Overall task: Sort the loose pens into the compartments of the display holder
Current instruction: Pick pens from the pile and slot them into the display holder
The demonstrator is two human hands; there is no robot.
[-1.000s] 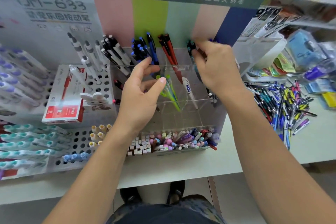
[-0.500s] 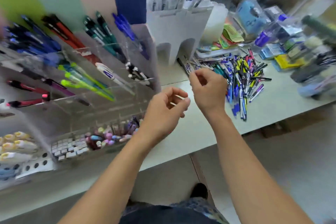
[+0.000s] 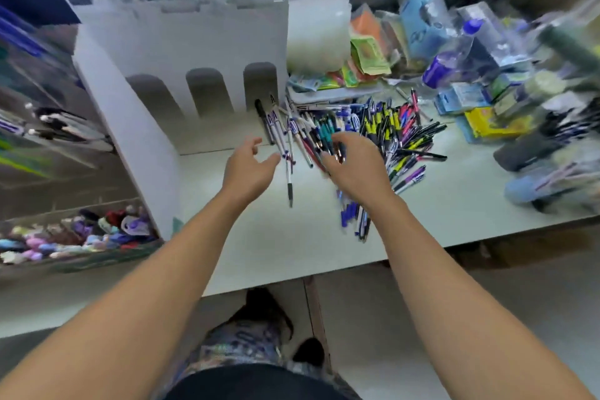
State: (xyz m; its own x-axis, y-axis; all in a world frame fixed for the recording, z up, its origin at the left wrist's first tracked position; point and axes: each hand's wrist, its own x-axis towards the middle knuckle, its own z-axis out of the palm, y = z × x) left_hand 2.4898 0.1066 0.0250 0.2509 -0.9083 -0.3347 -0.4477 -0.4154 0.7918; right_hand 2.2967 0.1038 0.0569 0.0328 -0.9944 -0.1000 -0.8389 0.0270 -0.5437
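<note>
Head view, looking down at the counter [image 3: 259, 247]. My left hand [image 3: 248, 169] hovers above the bare counter just left of the pens [image 3: 383, 136], its grip spread, fingers relaxed and holding nothing. My right hand [image 3: 355, 166] lies over the near edge of the pens, fingers curled down among them; whether this grip pinches a pen I cannot tell, as the fingertips are blurred. The pens lie loose in a heap on the counter, right of a white stand [image 3: 181, 52] with three arched openings. One white pen [image 3: 288, 169] lies apart from the heap, between my hands. The holder [image 3: 48, 127] stands at the far left, blurred, with pens in its clear compartments. Packaged goods [image 3: 487, 75] crowd the counter beyond the heap.
</note>
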